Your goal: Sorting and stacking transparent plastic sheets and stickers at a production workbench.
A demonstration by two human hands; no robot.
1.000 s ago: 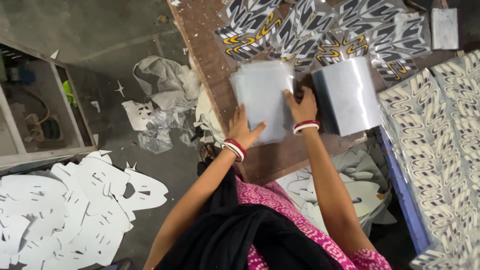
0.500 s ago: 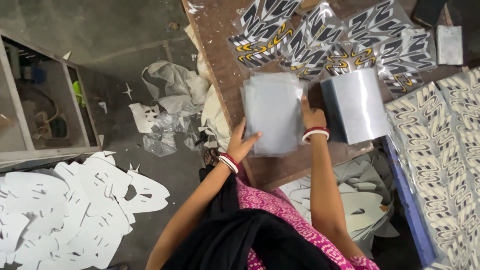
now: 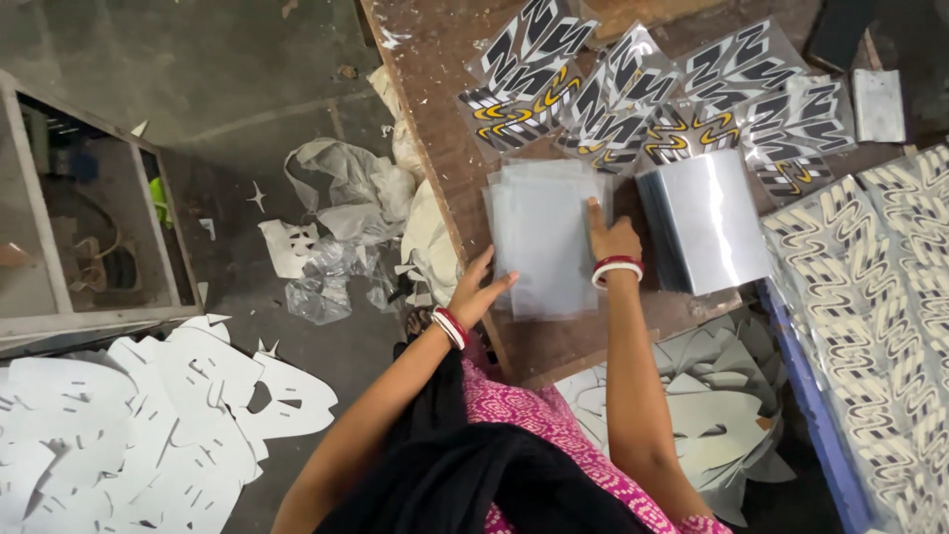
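A stack of clear plastic sleeves (image 3: 542,237) lies flat on the brown wooden worktop (image 3: 435,119), and everything else is placed here against that stack. The left hand (image 3: 477,289) rests at the stack's lower left corner, its fingers spread and laid along the edge, the palm just off the worktop's rim. The right hand (image 3: 611,237) sits on the stack's right edge with the forefinger stretched out and pressing down on the top sleeve, the other fingers curled under; it pinches nothing. Both wrists carry red and white bangles.

Just right of the stack stands a second, shinier pile of sleeves (image 3: 704,220), apart from it by a narrow gap. Beyond the stack, farther up the worktop, a fan of packed black, white and yellow stickers (image 3: 633,99) lies overlapped. Far right of the stack, printed sticker sheets (image 3: 870,297) cover a blue-edged surface. Left of the stack, down on the floor, lie crumpled plastic wrappings (image 3: 346,208), and lower left, white cut-out backing sheets (image 3: 138,425).
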